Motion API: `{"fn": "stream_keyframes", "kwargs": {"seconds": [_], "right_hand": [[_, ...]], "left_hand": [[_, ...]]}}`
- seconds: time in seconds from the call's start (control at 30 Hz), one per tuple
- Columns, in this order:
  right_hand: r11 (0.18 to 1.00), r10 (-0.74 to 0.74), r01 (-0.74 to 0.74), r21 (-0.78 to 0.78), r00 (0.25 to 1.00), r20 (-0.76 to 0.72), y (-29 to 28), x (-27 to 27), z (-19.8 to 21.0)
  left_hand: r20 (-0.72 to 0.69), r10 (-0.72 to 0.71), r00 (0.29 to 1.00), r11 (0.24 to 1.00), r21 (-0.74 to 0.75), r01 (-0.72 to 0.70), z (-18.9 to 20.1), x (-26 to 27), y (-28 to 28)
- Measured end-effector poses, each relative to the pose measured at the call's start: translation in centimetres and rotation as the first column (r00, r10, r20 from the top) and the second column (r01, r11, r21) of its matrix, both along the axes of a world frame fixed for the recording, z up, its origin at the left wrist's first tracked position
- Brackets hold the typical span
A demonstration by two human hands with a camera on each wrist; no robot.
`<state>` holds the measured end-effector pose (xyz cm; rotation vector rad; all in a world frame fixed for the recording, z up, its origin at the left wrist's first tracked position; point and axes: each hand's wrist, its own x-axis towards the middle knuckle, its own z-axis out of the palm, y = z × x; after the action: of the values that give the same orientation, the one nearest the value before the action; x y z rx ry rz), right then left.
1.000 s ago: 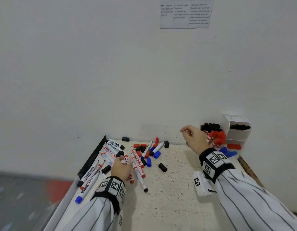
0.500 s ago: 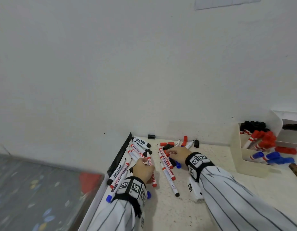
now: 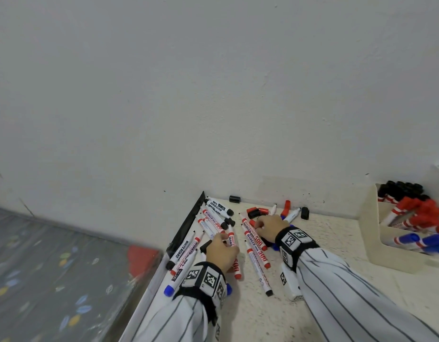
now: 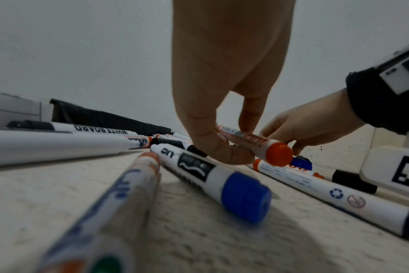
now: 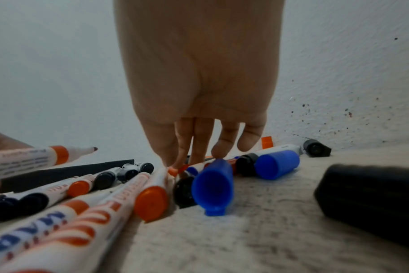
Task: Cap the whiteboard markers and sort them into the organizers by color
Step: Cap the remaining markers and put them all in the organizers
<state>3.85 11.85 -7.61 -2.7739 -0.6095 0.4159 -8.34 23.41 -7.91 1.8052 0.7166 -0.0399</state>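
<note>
Loose whiteboard markers (image 3: 214, 224) and caps lie scattered on the speckled table (image 3: 336, 304) by the wall. My left hand (image 3: 224, 238) pinches an uncapped red marker (image 4: 252, 142) between thumb and fingers, just above the pile; its bare tip (image 5: 91, 149) shows in the right wrist view. My right hand (image 3: 257, 224) reaches down among the caps, thumb and forefinger closing on a small red cap (image 5: 175, 170). A blue cap (image 5: 213, 186) and a black cap (image 5: 183, 192) lie just in front of it.
A cream organizer (image 3: 371, 230) stands at the right with black (image 3: 401, 188), red (image 3: 420, 213) and blue markers (image 3: 418, 243) in separate compartments. A black strip (image 3: 186, 228) borders the table's left edge. A black cap (image 3: 235, 199) lies by the wall.
My right hand has swung from the organizer back left to the caps beside the left hand. The left hand has stayed on the red marker in the pile.
</note>
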Motion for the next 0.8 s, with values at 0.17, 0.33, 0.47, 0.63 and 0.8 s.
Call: {"fn": "stream_keyframes", "kwargs": {"seconds": [0.17, 0.33, 0.47, 0.63, 0.8], "right_hand": [[0.997, 0.073, -0.073, 0.026, 0.997, -0.007, -1.0, -0.1, 0.4], [0.980, 0.180, -0.187, -0.071, 0.980, -0.090, -1.3, -0.4, 0.6], [0.987, 0.152, -0.154, -0.036, 0.987, -0.048, -1.0, -0.7, 0.6], [0.953, -0.016, -0.030, 0.303, 0.989, 0.148, -1.6, -0.5, 0.5], [0.975, 0.217, -0.217, -0.042, 0.976, -0.004, -2.3, -1.2, 0.6]], "left_hand": [[0.026, -0.008, 1.000, 1.000, 0.028, 0.007, 0.0, -0.3, -0.4], [0.046, -0.009, 0.999, 1.000, 0.030, 0.007, 0.1, -0.4, -0.9], [0.042, -0.034, 0.999, 0.999, 0.024, 0.033, 0.5, -0.6, -1.0], [0.068, -0.033, 0.997, 0.997, 0.066, 0.028, 0.3, -0.9, -1.1], [0.065, -0.038, 0.997, 0.997, 0.071, 0.033, 0.2, -1.4, -1.7]]}}
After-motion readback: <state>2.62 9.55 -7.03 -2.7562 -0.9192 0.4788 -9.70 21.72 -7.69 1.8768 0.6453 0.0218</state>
